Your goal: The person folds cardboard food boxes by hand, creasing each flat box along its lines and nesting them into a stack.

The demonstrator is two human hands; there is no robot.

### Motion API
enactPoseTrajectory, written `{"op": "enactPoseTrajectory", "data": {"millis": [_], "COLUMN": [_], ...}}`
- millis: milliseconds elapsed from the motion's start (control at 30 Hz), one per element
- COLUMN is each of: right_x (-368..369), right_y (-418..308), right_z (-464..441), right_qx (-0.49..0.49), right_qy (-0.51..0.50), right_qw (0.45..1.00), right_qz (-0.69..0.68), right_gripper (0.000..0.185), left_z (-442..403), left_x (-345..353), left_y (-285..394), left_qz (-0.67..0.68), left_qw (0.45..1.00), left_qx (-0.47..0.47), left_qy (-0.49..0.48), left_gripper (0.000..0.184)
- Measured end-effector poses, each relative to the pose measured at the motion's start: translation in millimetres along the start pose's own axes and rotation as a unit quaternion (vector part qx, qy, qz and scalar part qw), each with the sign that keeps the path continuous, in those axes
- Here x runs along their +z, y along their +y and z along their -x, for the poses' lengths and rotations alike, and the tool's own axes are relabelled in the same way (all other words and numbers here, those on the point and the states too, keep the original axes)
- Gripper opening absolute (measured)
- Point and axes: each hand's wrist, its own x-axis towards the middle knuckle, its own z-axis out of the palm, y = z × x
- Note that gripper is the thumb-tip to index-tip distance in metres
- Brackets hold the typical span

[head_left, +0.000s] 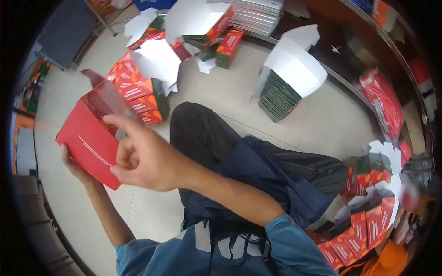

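At the left, a red carton with small white print on its side is tilted, its top flaps standing up. My left hand grips it from below and the left, the fingers partly hidden behind it. In front of its right side is my right hand, index finger stretched out near the flap and the other fingers loosely bent and apart. Nothing shows in that hand. Just behind the carton, red-orange printed boxes are stacked on the floor.
Flat green-and-white folded cartons stand on the tiled floor ahead of my crossed legs. More red boxes lie at the lower right. A metal shelf runs along the back, and a red plastic-wrapped pack rests at the right.
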Motion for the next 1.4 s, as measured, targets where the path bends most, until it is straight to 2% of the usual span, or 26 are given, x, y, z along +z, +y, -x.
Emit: {"op": "enactPoseTrajectory", "data": {"millis": [67, 167, 200, 300, 333, 367, 400, 433, 533, 567, 600, 633, 667, 700, 733, 800, 833, 867, 933, 1000, 1067, 1100, 1133, 1233, 1333, 1400], "right_x": [2.3, -1.5, -5.8, -30.1, -38.8, -50.6, -59.0, -66.7, -88.0, -101.7, -110.8, -135.3, -161.9, -173.8, -173.1, -207.3, -233.7, -249.4, -273.1, -290.4, -303.7, -313.6, -324.7, -325.0, -311.1, -291.3], "right_y": [-17.8, -26.5, -27.7, -60.9, -54.5, -69.7, -83.6, -90.5, -125.7, -120.1, -122.8, -113.5, -110.9, -135.1, -151.4, -172.1, -181.1, -189.8, -192.0, -182.3, -165.5, -159.2, -148.3, -129.8, -121.0, -111.6], "right_z": [9.0, 20.1, 23.0, 44.4, 50.7, 64.6, 79.7, 95.0, 135.7, 150.1, 163.6, 184.8, 205.1, 215.1, 222.3, 251.8, 273.9, 280.9, 277.0, 265.0, 236.2, 224.0, 212.6, 198.3, 204.8, 208.0], "right_qx": [0.021, 0.001, -0.003, 0.006, -0.095, -0.030, -0.003, -0.028, 0.072, 0.031, 0.035, -0.021, -0.076, -0.012, -0.017, -0.053, -0.051, -0.037, 0.013, 0.068, 0.113, 0.172, 0.180, 0.238, 0.220, 0.240], "right_qy": [0.019, 0.019, 0.014, 0.111, 0.175, 0.187, 0.215, 0.273, 0.442, 0.499, 0.547, 0.578, 0.605, 0.609, 0.639, 0.658, 0.640, 0.652, 0.638, 0.581, 0.537, 0.507, 0.467, 0.419, 0.389, 0.404], "right_qw": [1.000, 0.999, 0.999, 0.989, 0.972, 0.979, 0.974, 0.941, 0.890, 0.863, 0.830, 0.802, 0.770, 0.771, 0.753, 0.730, 0.751, 0.740, 0.735, 0.737, 0.713, 0.662, 0.646, 0.587, 0.597, 0.581], "right_qz": [-0.006, 0.032, 0.038, 0.092, 0.124, 0.076, 0.068, 0.197, 0.082, 0.069, 0.107, 0.148, 0.188, 0.186, 0.156, 0.175, 0.153, 0.161, 0.229, 0.340, 0.436, 0.524, 0.577, 0.650, 0.666, 0.664], "right_gripper": [0.107, 0.100, 0.096, 0.092, 0.091, 0.092, 0.087, 0.080, 0.070, 0.067, 0.066, 0.064, 0.063, 0.056, 0.045, 0.040, 0.037, 0.037, 0.038, 0.039, 0.042, 0.043, 0.040, 0.036, 0.035, 0.032], "left_z": [1.6, 5.2, 5.3, 36.5, 46.1, 57.2, 69.8, 80.3, 102.1, 105.9, 110.8, 118.1, 133.3, 148.4, 159.6, 174.7, 173.6, 167.8, 147.8, 121.6, 102.8, 94.2, 86.8, 51.5, 27.6, 24.1], "left_x": [-7.1, 8.9, 6.3, 56.4, 62.9, 70.4, 102.3, 142.6, 219.4, 240.9, 259.0, 272.4, 279.5, 281.6, 278.9, 271.9, 275.4, 282.5, 302.4, 313.2, 308.2, 302.7, 291.7, 257.6, 231.8, 227.6], "left_y": [-3.0, -5.5, -8.2, -36.8, -50.8, -63.4, -64.1, -64.3, -83.2, -88.7, -99.9, -112.1, -117.7, -122.5, -130.1, -155.3, -179.8, -207.3, -248.6, -275.4, -285.7, -287.2, -275.0, -253.0, -255.5, -256.0], "left_qz": [-0.047, -0.227, -0.198, -0.358, -0.369, -0.378, -0.430, -0.473, -0.461, -0.448, -0.407, -0.366, -0.308, -0.249, -0.202, -0.104, -0.172, -0.238, -0.345, -0.391, -0.366, -0.352, -0.312, -0.369, -0.243, -0.257], "left_qw": [0.998, 0.956, 0.958, 0.825, 0.800, 0.772, 0.680, 0.575, 0.523, 0.504, 0.507, 0.509, 0.550, 0.588, 0.628, 0.688, 0.711, 0.731, 0.776, 0.772, 0.769, 0.768, 0.791, 0.728, 0.803, 0.809], "left_qx": [0.028, 0.180, 0.202, 0.425, 0.441, 0.455, 0.515, 0.567, 0.579, 0.596, 0.617, 0.637, 0.621, 0.602, 0.532, 0.378, 0.338, 0.293, 0.320, 0.327, 0.327, 0.324, 0.283, 0.238, 0.242, 0.256], "left_qy": [0.009, -0.049, -0.050, -0.106, -0.171, -0.234, -0.296, -0.352, -0.423, -0.436, -0.443, -0.449, -0.466, -0.480, -0.531, -0.611, -0.592, -0.569, -0.420, -0.379, -0.409, -0.426, -0.443, -0.527, -0.487, -0.462], "left_gripper": [0.057, 0.056, 0.059, 0.073, 0.079, 0.085, 0.077, 0.070, 0.044, 0.040, 0.041, 0.042, 0.043, 0.044, 0.045, 0.047, 0.045, 0.044, 0.043, 0.047, 0.048, 0.048, 0.050, 0.051, 0.050, 0.047]}}
